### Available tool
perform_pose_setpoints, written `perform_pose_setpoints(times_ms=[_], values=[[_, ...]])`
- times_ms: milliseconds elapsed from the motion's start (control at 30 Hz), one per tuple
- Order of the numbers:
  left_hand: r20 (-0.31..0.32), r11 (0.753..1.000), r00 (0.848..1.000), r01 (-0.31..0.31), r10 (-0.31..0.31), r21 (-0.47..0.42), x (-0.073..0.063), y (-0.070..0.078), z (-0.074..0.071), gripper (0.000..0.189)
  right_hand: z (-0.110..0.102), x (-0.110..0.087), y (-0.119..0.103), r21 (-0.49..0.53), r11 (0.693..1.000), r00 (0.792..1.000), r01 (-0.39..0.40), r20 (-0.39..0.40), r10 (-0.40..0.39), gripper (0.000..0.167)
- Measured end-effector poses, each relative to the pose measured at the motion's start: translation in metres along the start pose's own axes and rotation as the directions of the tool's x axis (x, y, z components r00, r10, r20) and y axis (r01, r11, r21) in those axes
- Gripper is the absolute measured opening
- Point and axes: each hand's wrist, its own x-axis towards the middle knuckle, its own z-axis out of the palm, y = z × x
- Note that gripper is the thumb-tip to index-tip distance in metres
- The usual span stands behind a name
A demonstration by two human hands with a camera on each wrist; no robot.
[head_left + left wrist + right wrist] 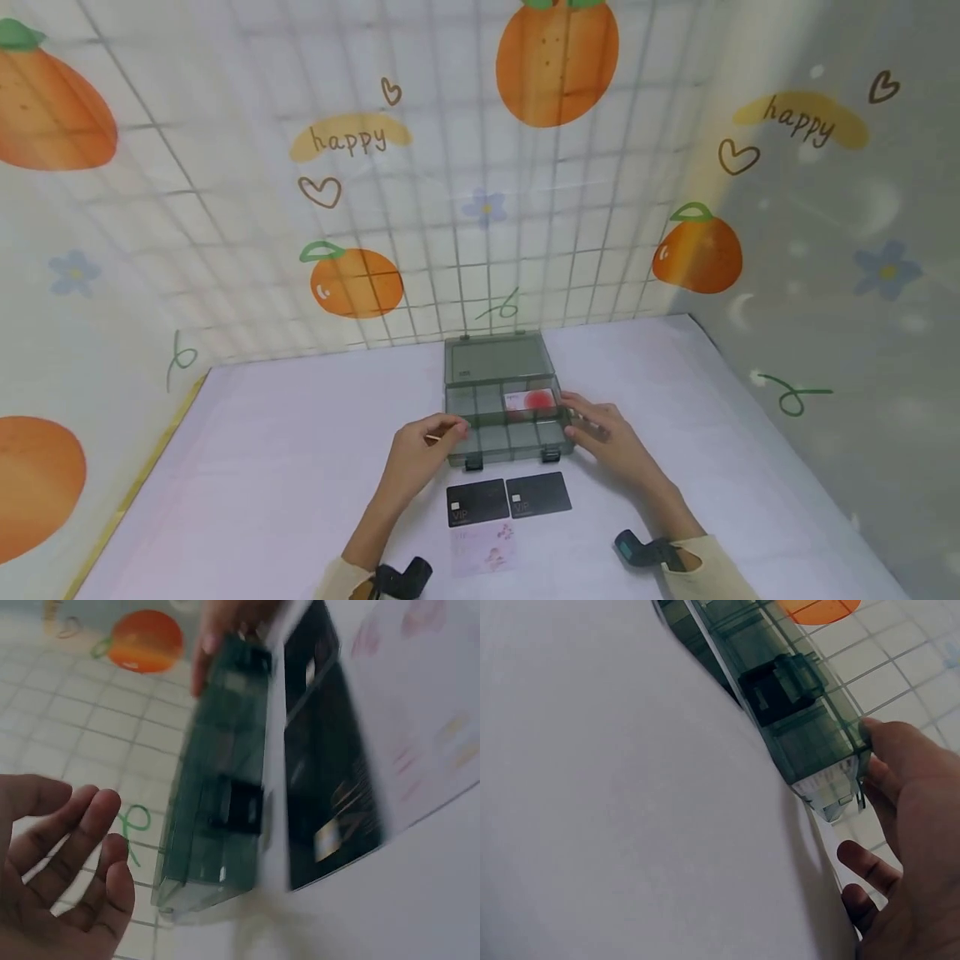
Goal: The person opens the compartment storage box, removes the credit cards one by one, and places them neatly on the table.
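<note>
A translucent grey-green compartment box (480, 433) lies with its lid (498, 360) raised at the back. Inside its back row, toward the right, sits a white card with a red patch (537, 401). My left hand (426, 443) hovers by the box's front left corner; its fingers (94, 814) bend loosely, with nothing seen between them in the left wrist view. On the other side, my right hand (611, 437) rests its thumb and a finger against the box's right edge. Its lower fingers (862, 862) stay apart from the box.
Two black VIP cards (477, 502) lie side by side in front of the box. Nearer me is a pale pink flowered card (483, 550). Two dark latches (473, 461) stick out at the box's front. A patterned curtain over a wire grid (525, 275) stands behind.
</note>
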Motion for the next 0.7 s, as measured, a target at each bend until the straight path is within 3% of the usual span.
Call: perform_pose_setpoints(times_ms=[133, 267, 533, 700], values=[[0.092, 0.972, 0.986, -0.156, 0.141, 0.177, 0.032, 0.002, 0.007, 0.018, 0.000, -0.001, -0.001, 0.012, 1.000, 1.000, 0.013, -0.009, -0.013, 0.054], [0.228, 0.911, 0.953, -0.265, 0.199, 0.316, 0.056, 0.004, 0.017, 0.025, -0.001, -0.001, -0.002, 0.038, 0.999, 1.000, 0.031, -0.007, -0.031, 0.054], [0.302, 0.831, 0.945, -0.264, 0.123, 0.490, 0.082, 0.002, 0.043, 0.039, 0.000, -0.001, 0.000, 0.033, 0.999, 0.999, 0.032, -0.006, -0.032, 0.054], [0.371, 0.745, 0.928, -0.278, 0.044, 0.606, 0.089, 0.002, 0.054, 0.049, -0.002, -0.001, 0.000, 0.036, 0.999, 1.000, 0.017, -0.003, -0.017, 0.054]])
